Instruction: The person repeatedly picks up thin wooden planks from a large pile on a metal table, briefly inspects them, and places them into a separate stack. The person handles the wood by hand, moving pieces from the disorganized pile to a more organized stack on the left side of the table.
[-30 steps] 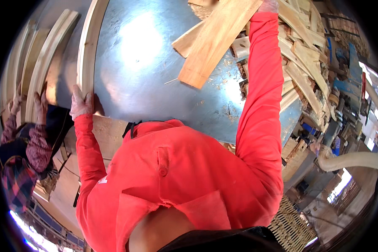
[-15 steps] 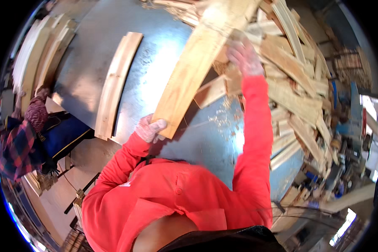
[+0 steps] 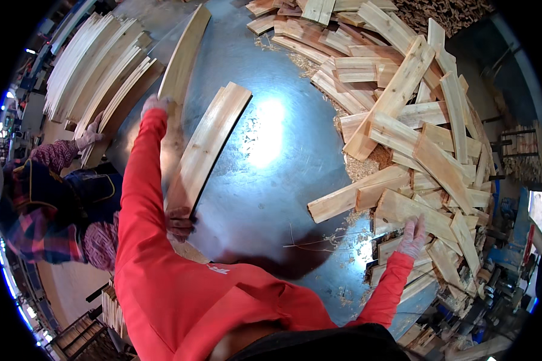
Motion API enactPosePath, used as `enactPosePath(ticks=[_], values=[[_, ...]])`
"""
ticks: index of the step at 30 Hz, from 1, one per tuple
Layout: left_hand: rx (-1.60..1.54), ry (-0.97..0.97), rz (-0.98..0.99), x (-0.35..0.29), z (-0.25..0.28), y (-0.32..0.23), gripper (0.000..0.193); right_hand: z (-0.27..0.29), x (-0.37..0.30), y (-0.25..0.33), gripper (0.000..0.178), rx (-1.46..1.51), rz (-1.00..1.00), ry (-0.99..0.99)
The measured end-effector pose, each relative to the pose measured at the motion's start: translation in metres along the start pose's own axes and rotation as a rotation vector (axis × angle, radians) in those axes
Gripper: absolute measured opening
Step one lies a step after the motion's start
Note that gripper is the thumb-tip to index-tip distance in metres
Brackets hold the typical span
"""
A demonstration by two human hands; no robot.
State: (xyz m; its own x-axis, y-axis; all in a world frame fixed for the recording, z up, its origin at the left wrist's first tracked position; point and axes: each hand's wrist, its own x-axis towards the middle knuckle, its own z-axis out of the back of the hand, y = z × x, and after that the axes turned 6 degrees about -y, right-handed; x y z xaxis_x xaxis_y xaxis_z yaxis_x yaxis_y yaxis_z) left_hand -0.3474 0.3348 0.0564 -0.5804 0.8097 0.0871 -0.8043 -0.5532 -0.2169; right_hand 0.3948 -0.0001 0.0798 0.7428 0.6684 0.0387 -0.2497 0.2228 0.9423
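At the far left of the table, my left hand [image 3: 155, 107], in a pale glove, is closed on the edge of a long wooden board [image 3: 188, 51]. My right hand [image 3: 412, 238], also gloved, is over the near right part of a loose pile of boards. Its fingers are stretched out and overlap the end of a short wooden board [image 3: 414, 212]; whether they touch it I cannot tell. A small stack of boards [image 3: 214, 135] lies slantwise right of my left arm. At its near end is a co-worker's dark-gloved hand [image 3: 179, 224].
A co-worker's other hand [image 3: 90, 133] touches neat rows of stacked boards [image 3: 96, 72] at the far left. The heap of boards [image 3: 397, 87] covers the table's right side, with wood shavings [image 3: 362, 168] along its edge. Bare metal tabletop [image 3: 295, 162] shows between.
My left hand has gone from the near end of a wide board to a board at the far left. My right hand has left that board and come down to the heap. The view has shifted.
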Motion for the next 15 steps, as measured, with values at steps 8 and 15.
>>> enactPosePath(ticks=[8, 15], values=[[-0.818, 0.113, 0.154, -0.015, 0.002, -0.135, 0.059, 0.025, 0.035, 0.035, 0.083, -1.222, 0.297, 0.199], [-1.139, 0.998, -0.315, -0.325, 0.042, -0.193, 0.053, 0.021, 0.11, -0.011, 0.093, -1.59, 0.83, 0.438]])
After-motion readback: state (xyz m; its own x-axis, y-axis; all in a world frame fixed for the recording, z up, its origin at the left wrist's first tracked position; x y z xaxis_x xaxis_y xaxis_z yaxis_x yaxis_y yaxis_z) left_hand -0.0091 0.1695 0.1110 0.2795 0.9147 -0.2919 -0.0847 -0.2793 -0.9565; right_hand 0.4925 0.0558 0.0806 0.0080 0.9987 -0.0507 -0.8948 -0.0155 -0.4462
